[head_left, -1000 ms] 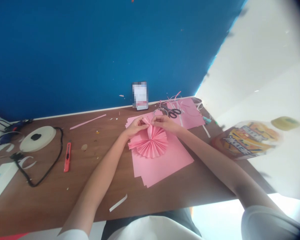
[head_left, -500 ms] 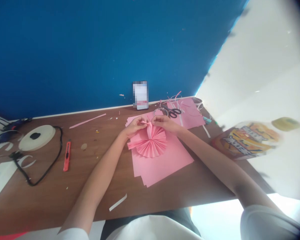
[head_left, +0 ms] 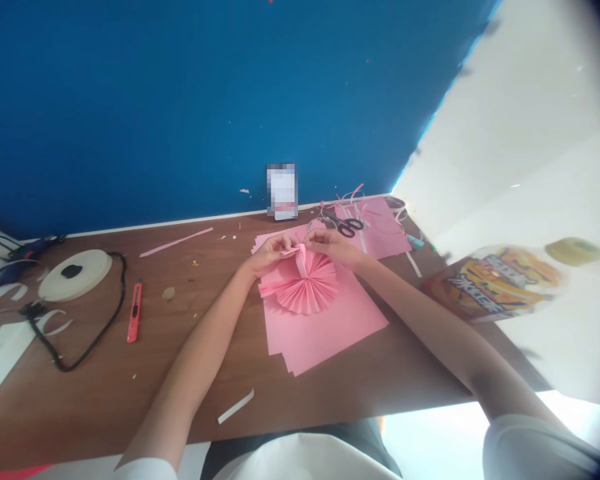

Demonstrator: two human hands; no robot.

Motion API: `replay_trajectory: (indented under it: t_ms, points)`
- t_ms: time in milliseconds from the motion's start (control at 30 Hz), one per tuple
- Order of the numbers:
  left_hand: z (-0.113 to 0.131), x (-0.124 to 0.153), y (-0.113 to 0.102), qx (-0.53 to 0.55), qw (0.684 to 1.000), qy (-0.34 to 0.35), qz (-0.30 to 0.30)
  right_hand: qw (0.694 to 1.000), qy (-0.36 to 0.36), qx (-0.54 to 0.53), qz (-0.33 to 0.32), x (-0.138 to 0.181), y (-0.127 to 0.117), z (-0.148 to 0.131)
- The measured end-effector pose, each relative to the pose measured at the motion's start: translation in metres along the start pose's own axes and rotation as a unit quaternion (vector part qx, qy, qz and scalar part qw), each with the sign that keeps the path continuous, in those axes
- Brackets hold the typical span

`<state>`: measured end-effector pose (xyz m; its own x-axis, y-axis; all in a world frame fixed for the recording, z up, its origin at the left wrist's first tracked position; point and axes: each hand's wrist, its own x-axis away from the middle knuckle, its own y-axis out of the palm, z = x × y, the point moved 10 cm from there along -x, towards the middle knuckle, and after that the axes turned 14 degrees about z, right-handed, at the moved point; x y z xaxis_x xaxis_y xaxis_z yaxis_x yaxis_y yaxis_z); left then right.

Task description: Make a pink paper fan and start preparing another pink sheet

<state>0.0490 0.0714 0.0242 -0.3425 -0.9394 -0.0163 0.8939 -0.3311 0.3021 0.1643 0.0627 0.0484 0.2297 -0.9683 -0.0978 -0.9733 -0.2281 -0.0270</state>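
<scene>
A pleated pink paper fan (head_left: pixel 307 293), spread into a rosette, lies over a stack of pink paper sheets (head_left: pixel 325 337). My left hand (head_left: pixel 274 255) pinches the folded paper at the fan's upper left side. Close beside it, my right hand (head_left: pixel 333 245) pinches the fan's top right edge, its fingers partly covering the pleats. Between my fingertips a raised fold of the fan stands up. Black-handled scissors (head_left: pixel 349 227) rest just beyond my right hand.
A red box cutter (head_left: pixel 135 313), a round white disc-shaped object (head_left: pixel 77 277) and a black cord (head_left: pixel 123 293) lie to the left. A phone (head_left: pixel 283 192) leans on the blue wall. More pink paper (head_left: pixel 387 233) sits back right, near a drink bottle (head_left: pixel 500 280).
The fan has shifted and turned slightly to the right under my fingers. Both hands keep almost the same place and grip.
</scene>
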Motion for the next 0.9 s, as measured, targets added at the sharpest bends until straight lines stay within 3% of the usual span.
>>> replay_trajectory:
  t_ms: [200, 567, 633, 767, 900]
  points:
    - [0.000, 0.000, 0.000, 0.001, 1.000, 0.004, -0.011, 1.000, 0.007, -0.009, 0.007, -0.001, 0.000, 0.001]
    - [-0.005, -0.004, -0.008, 0.015, 0.998, -0.027, 0.056, 0.996, -0.045, -0.011, 0.079, -0.010, -0.021, 0.001]
    - [-0.007, -0.002, -0.004, -0.014, 0.999, -0.047, 0.022, 0.993, -0.052, -0.011, 0.106, -0.011, -0.028, 0.000]
    - [-0.014, 0.014, 0.016, -0.142, 0.978, -0.103, -0.113, 0.986, -0.050, 0.023, 0.158, -0.010, -0.043, -0.002]
    - [-0.018, 0.026, 0.024, -0.245, 0.944, -0.143, -0.166, 0.978, -0.071, 0.030, 0.196, -0.008, -0.053, -0.012]
